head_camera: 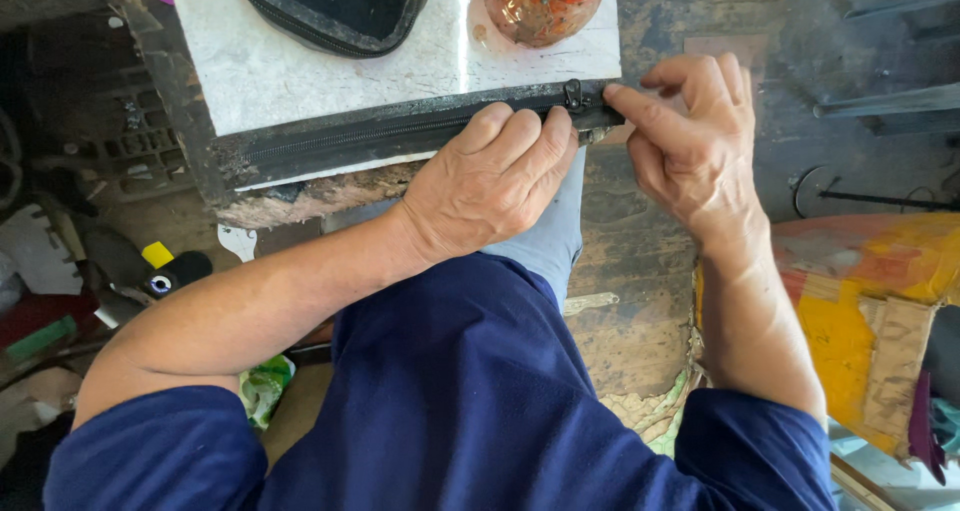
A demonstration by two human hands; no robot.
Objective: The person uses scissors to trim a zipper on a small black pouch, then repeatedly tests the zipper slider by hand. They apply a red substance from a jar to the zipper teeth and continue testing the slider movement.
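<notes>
Right now the black zipper strip (400,131) lies along the near edge of your white desk (300,71). Your left hand (490,181) presses its fingers down on it; your right hand (690,141) pinches its end beside the slider (573,95). Beyond sit a black pouch (340,6) and an orange jar (540,6).

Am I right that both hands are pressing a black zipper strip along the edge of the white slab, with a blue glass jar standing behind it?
Not quite: the head view shows the jar is orange, not blue. The left hand and right hand do press the black zipper strip along the white slab.
</notes>
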